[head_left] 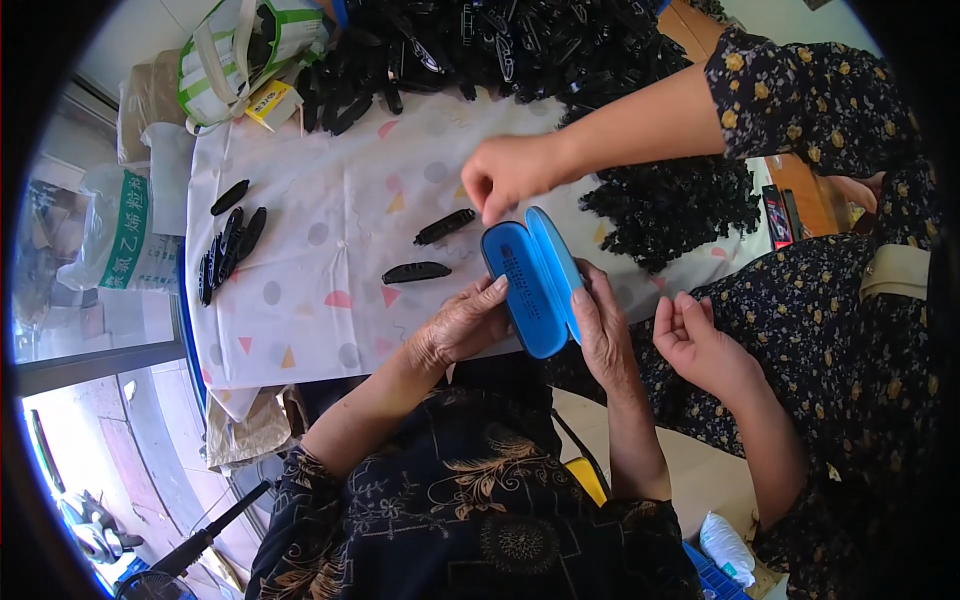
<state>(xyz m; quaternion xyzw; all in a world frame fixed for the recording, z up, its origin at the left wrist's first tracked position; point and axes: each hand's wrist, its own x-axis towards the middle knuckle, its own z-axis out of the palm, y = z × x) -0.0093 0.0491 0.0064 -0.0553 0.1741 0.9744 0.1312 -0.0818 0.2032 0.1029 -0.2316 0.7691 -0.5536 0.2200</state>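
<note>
I hold an open blue clamshell case (530,285) between both hands. My left hand (462,322) grips its left edge and my right hand (600,325) grips its right edge and lid. Another person in a dark flowered dress sits at my right. That person's hand (508,175) reaches in from the upper right with pinched fingers just above the case's top. Their other hand (700,345) rests palm up beside my right hand. Two black oblong clips (445,226) (416,271) lie on the cloth just left of the case.
A white cloth with coloured shapes (330,200) covers the table. A large heap of black clips (520,45) fills the far side and spills down the right (670,205). Several finished black pieces (228,245) lie at left. Bags (245,45) and a sack (120,235) stand beyond the table's left edge.
</note>
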